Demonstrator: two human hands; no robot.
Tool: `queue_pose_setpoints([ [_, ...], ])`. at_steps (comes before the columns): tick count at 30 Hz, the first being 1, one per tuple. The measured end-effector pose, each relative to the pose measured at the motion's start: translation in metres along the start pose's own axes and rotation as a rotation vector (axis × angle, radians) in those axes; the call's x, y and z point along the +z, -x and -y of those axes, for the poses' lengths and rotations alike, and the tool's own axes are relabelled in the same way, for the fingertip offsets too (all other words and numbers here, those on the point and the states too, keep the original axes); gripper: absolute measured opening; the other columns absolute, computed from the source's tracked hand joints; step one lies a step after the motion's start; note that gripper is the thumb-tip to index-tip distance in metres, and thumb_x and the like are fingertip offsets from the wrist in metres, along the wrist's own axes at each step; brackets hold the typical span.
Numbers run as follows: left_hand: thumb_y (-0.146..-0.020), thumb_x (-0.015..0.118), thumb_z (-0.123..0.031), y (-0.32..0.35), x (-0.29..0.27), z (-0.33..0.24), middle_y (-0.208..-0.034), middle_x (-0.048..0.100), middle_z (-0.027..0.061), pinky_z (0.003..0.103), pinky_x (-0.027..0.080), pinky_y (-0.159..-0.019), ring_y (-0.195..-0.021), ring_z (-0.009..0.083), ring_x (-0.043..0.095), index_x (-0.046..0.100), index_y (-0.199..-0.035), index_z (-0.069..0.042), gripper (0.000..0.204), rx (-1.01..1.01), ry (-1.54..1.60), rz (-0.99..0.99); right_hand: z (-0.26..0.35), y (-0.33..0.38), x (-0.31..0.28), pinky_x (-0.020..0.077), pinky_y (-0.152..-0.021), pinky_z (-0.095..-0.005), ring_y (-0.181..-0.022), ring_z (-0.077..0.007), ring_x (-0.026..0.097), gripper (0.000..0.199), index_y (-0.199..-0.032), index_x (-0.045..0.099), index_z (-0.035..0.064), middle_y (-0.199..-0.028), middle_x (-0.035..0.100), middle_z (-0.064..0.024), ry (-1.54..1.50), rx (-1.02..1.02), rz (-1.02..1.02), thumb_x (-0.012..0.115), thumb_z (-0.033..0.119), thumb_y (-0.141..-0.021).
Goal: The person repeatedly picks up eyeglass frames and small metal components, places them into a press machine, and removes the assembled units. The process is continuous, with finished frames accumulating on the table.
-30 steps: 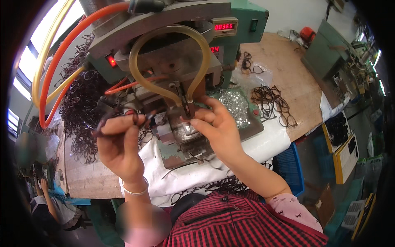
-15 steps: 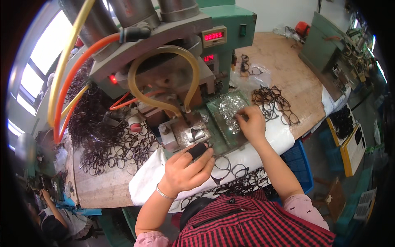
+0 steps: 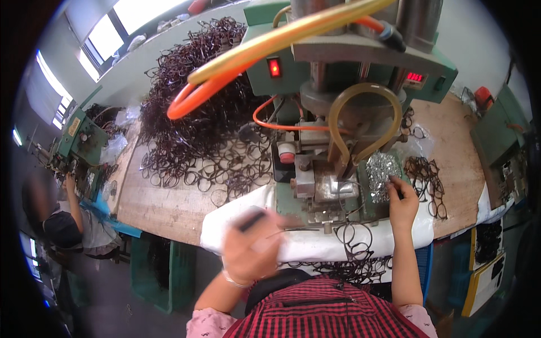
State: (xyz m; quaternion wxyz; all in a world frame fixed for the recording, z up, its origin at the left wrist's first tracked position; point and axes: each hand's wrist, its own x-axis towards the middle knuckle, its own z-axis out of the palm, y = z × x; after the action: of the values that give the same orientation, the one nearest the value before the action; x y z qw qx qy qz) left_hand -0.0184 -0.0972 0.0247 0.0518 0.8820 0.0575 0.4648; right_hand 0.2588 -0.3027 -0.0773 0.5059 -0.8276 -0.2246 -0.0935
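Observation:
My left hand (image 3: 256, 248) is smeared by motion in front of the press, with a black wrap (image 3: 251, 219) around one finger. A thin dark strip (image 3: 298, 229) shows beside its fingertips; whether they hold it is unclear. My right hand (image 3: 403, 204) has its fingertips bunched at the edge of a heap of small shiny metal pieces (image 3: 381, 170) on the green plate; anything pinched there is too small to make out. Between the hands, a dark eyeglass frame (image 3: 350, 217) sits at the front of the metal fixture (image 3: 332, 190). More eyeglass frames (image 3: 356, 241) lie on the white cloth below.
A green press (image 3: 366, 50) with hoses stands over the fixture. Left of it rises a large tangled pile of dark eyeglass frames (image 3: 194, 96). Several more frames (image 3: 427, 181) lie to the right. A co-worker (image 3: 62, 219) sits at another machine on the far left.
The view has swung left. My left hand has drawn back from the fixture, and its fingers are blurred. My right hand stays at the metal pieces.

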Motion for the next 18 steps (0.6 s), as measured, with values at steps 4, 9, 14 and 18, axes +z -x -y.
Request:
queue_pose_setpoints([
  [4,-0.086,0.064,0.012,-0.031,-0.006,0.068,-0.099,0.071,0.0131,0.032,0.053,-0.082,-0.093,0.0248,0.068,0.069,-0.100,0.004,0.017,-0.384,0.187,-0.280,0.024,0.001,-0.014,0.0505,-0.078,-0.0282,-0.086,-0.0182,0.066,0.012,-0.095,0.074,-0.0005,-0.092,0.071,-0.0105,-0.002,-0.028,0.067,0.071,0.003,-0.084],
  [9,-0.080,0.062,-0.003,0.038,0.063,0.166,-0.085,0.061,0.0101,0.043,0.051,-0.075,-0.087,0.0314,0.061,0.074,-0.090,-0.011,0.018,-0.322,-0.384,0.524,0.039,-0.004,0.007,0.0493,-0.082,-0.0323,-0.082,-0.0241,0.065,0.012,-0.091,0.075,0.0007,-0.091,0.072,-0.0117,0.025,-0.073,0.054,0.073,0.005,-0.079],
  [14,-0.082,0.066,-0.005,0.076,0.062,0.210,-0.082,0.061,0.0102,0.038,0.049,-0.071,-0.080,0.0270,0.061,0.077,-0.091,-0.008,0.015,-0.590,-0.187,0.330,0.023,0.016,-0.032,0.0501,-0.076,-0.0308,-0.083,-0.0214,0.066,0.015,-0.092,0.076,0.0029,-0.090,0.071,-0.0097,-0.084,0.129,0.031,0.075,0.004,-0.077],
  [18,-0.096,0.060,-0.005,0.056,0.039,0.212,-0.084,0.060,0.0050,0.027,0.046,-0.072,-0.078,0.0151,0.057,0.074,-0.096,0.003,0.016,-0.575,0.070,0.129,0.066,0.012,-0.046,0.0492,-0.077,-0.0286,-0.083,-0.0165,0.064,0.012,-0.090,0.076,0.0027,-0.091,0.071,-0.0072,-0.257,0.015,0.193,0.074,0.002,-0.079],
])
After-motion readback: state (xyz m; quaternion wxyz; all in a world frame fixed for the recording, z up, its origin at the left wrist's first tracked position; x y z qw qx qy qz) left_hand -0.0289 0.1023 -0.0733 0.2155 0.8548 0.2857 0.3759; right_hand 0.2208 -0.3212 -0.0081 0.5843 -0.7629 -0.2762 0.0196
